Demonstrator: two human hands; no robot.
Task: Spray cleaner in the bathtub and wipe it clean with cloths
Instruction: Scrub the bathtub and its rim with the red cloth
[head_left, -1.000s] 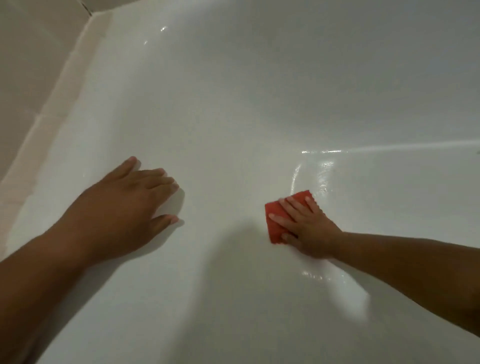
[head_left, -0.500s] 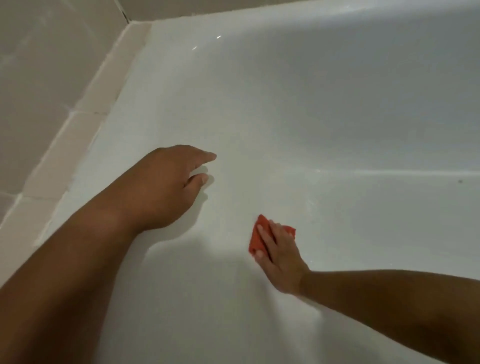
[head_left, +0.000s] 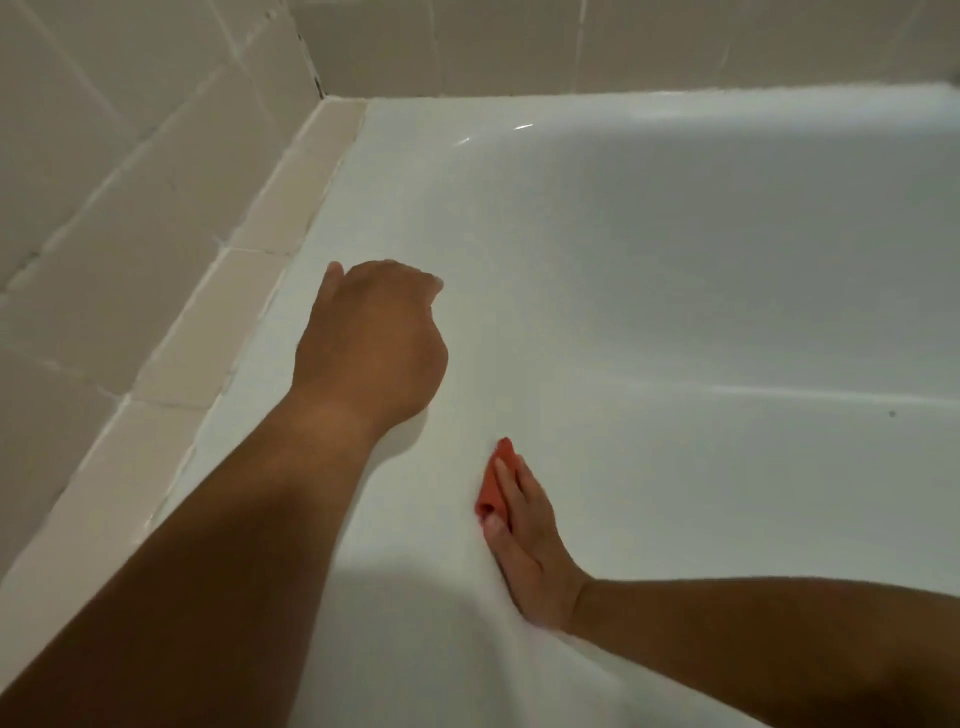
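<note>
Bathtub (head_left: 675, 286) should wipe best with overlapping strokes, right grip (head_left: 530, 545) flat-fingered on red cloth (head_left: 488, 493) (left grip (head_left: 371, 338) curled, empty).

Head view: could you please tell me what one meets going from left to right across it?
Tiled wall → tile ledge → left hand → red cloth → right hand → small dark speck on the bathtub.

Left forearm (head_left: 208, 545) and right forearm (head_left: 753, 623) bare, unsleeved; left hand (head_left: 371, 353) and right hand (head_left: 524, 535) bare, nails short
</note>
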